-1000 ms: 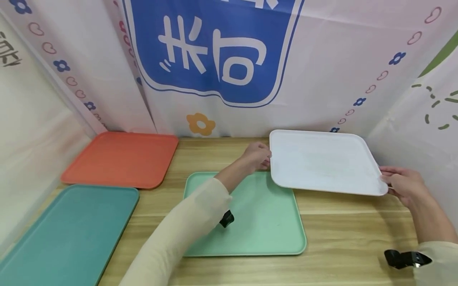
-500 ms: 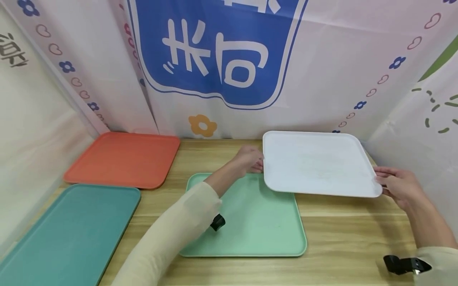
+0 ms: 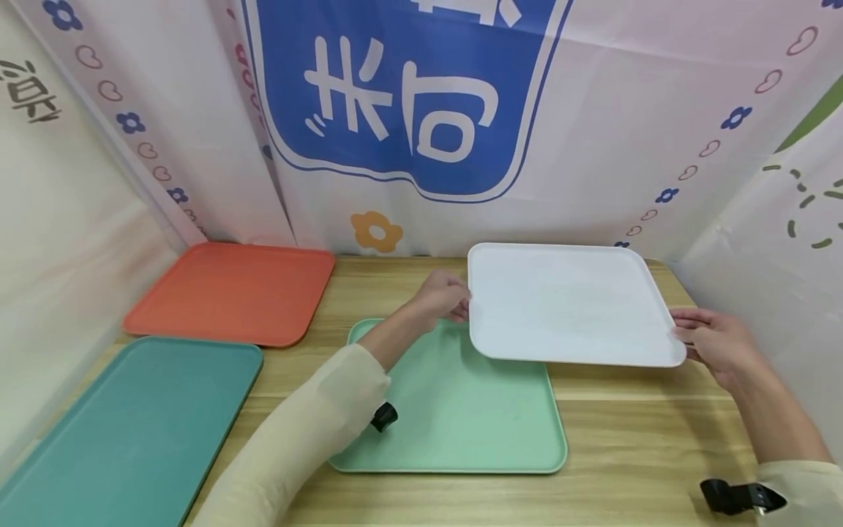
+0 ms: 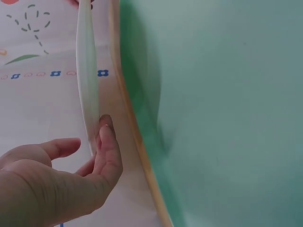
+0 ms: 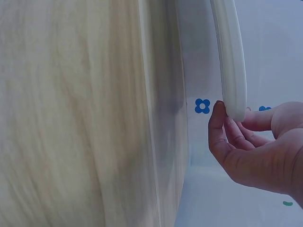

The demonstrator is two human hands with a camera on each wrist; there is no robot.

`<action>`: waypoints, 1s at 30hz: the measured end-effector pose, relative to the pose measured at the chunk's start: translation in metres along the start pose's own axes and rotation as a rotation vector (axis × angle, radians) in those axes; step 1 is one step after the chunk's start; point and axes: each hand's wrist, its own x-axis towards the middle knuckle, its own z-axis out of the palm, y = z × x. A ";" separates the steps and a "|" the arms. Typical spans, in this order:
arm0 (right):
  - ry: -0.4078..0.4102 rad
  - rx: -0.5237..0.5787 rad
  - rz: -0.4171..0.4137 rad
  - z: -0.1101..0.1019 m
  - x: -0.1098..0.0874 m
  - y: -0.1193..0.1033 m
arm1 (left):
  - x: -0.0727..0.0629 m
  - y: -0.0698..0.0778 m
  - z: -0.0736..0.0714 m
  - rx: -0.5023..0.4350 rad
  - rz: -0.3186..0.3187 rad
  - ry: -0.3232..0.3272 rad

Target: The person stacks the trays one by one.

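Note:
A white rectangular tray point(image 3: 573, 307) is held above the table at the back right, its near-left corner overlapping a light green tray point(image 3: 474, 417). My left hand point(image 3: 440, 296) holds its left edge. In the left wrist view the fingers point(image 4: 108, 156) curl beneath the white tray's rim point(image 4: 87, 71), with the thumb on the upper side. At the opposite end, my right hand point(image 3: 714, 342) grips the right edge near the front corner. The right wrist view has the white rim point(image 5: 232, 61) between thumb and fingers, apart from the table. The light green tray lies flat under my left forearm.
An orange-red tray point(image 3: 230, 293) lies at the back left, with a teal tray point(image 3: 132, 432) in front of it. Printed cloth walls point(image 3: 593, 183) border the wooden table point(image 3: 645, 468) at the back and both sides. Black wrist straps show at both cuffs.
Both hands have carried the white tray to the left and slightly toward me, so it overlaps more of the light green tray. The head view has shifted slightly.

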 end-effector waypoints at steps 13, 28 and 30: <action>0.029 -0.089 -0.062 0.023 -0.001 -0.008 | -0.014 -0.006 -0.019 0.116 0.030 0.099; -0.005 -0.121 -0.050 0.043 -0.001 -0.019 | -0.019 -0.017 -0.038 0.123 0.052 0.116; -0.030 -0.117 -0.058 0.045 -0.001 -0.020 | -0.021 -0.017 -0.042 0.101 0.051 0.115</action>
